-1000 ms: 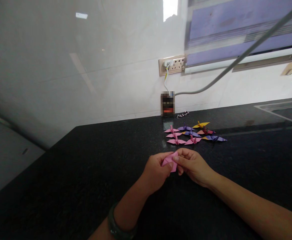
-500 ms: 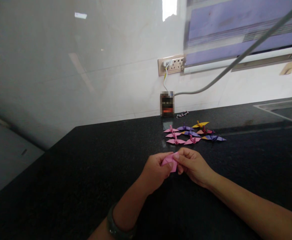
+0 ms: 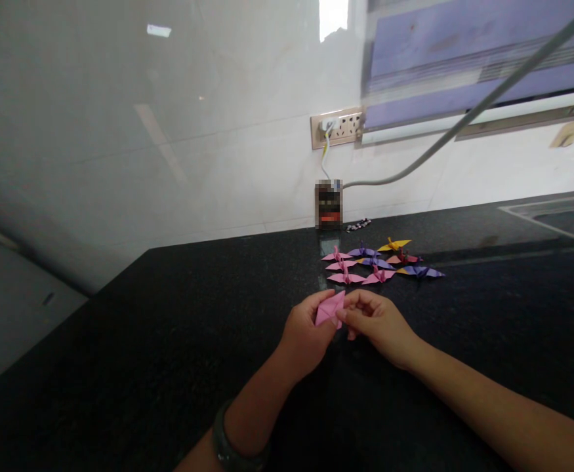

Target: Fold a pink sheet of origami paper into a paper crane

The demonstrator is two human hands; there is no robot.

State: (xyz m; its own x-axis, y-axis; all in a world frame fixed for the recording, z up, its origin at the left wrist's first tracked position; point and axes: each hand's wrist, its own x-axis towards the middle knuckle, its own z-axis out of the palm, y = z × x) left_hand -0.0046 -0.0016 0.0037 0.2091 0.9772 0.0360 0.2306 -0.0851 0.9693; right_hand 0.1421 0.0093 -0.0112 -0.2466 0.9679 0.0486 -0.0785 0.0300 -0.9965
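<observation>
A small folded piece of pink origami paper [image 3: 330,308] is held above the dark countertop, with crease lines on its upper face. My left hand [image 3: 310,334] grips it from the left, thumb on top and fingers behind. From the right, my right hand [image 3: 378,324] pinches the paper's right edge between thumb and fingers; the fingertips are partly hidden. Just beyond my hands lie several folded paper cranes, among them a pink crane [image 3: 346,278], a purple crane [image 3: 420,272] and a yellow crane [image 3: 395,245].
The black speckled countertop [image 3: 178,328] runs back to a pale tiled wall [image 3: 218,164]. A pixelated box [image 3: 328,206] stands against the wall, beside a beaded band [image 3: 359,225]. A grey cable [image 3: 429,154] hangs at upper right, near a wall socket [image 3: 336,128]. A sink edge [image 3: 552,226] shows at right.
The pink paper has shifted slightly up and now shows a pointed upper corner. My right thumb has slid down along its right edge; my left hand keeps its grip.
</observation>
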